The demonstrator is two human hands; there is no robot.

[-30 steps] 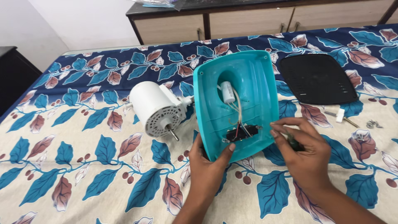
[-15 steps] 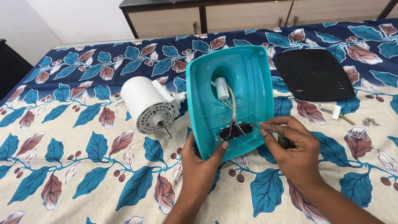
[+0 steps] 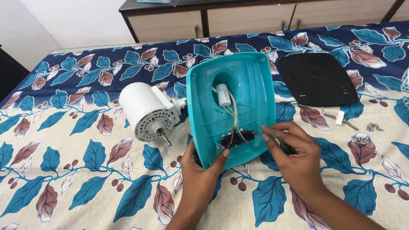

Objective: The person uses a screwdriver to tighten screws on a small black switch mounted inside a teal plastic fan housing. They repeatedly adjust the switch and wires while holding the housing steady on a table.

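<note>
A turquoise plastic fan base [image 3: 251, 91] stands tilted with its hollow underside toward me, showing a white cylindrical capacitor [image 3: 223, 94], thin wires and a black switch block [image 3: 237, 139]. My left hand [image 3: 203, 170] grips the base's lower edge, thumb inside the rim. My right hand [image 3: 293, 154] holds a dark green-handled screwdriver [image 3: 286, 145], its tip at the switch block. A white motor [image 3: 146, 111] with a bare shaft lies joined to the base's left side.
All lies on a bed sheet with blue and maroon leaves. A black rectangular cover plate [image 3: 318, 79] lies to the right. Loose screws [image 3: 373, 126] and a small white part [image 3: 340, 118] sit beyond it. A wooden cabinet [image 3: 255, 17] stands behind.
The fan base, motor and both hands keep the same grip; my right hand has edged slightly left toward the switch block. The view has shifted a little.
</note>
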